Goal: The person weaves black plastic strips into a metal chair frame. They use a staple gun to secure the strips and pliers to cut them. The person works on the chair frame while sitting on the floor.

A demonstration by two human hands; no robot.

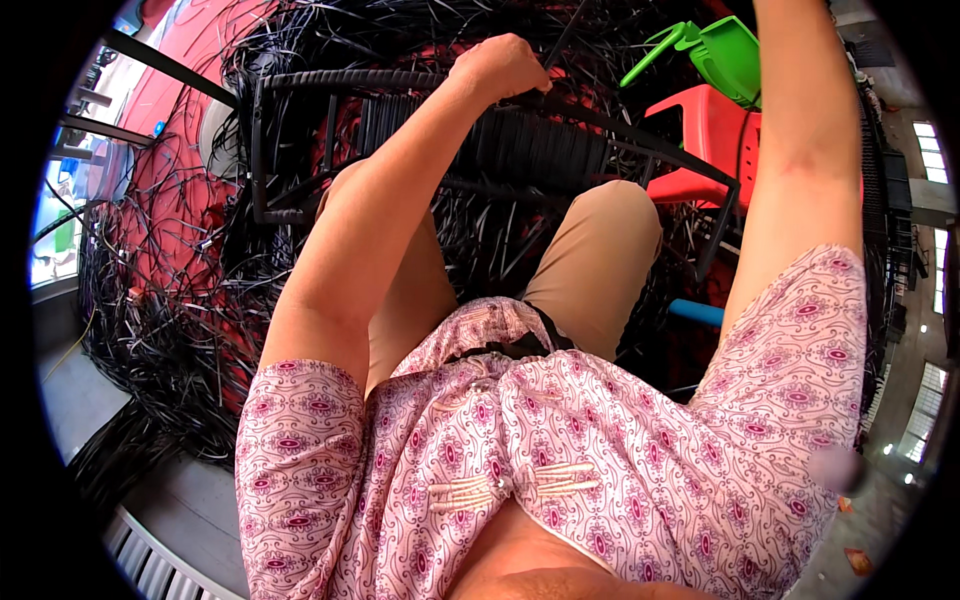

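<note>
Ground: black plastic strips (150,340) lie in tangled heaps on a red sheet (215,25), thickly from 8 to 12 o'clock.
Strip-woven black frame (540,148): at 12 o'clock.
Left hand (505,68): at 12 o'clock, fingers curled closed at the frame; whether they grip it or a strip, I cannot tell.
Right hand: out of view; its grip I cannot tell.
Red plastic chair (715,135): at 2 o'clock, just beside the frame.

The person's left hand (503,70) curls at a black, strip-woven frame (540,148). Right of the frame I see a red plastic chair (705,125) and a green plastic object (728,62); left of the frame, tangled black strips (150,335).
</note>
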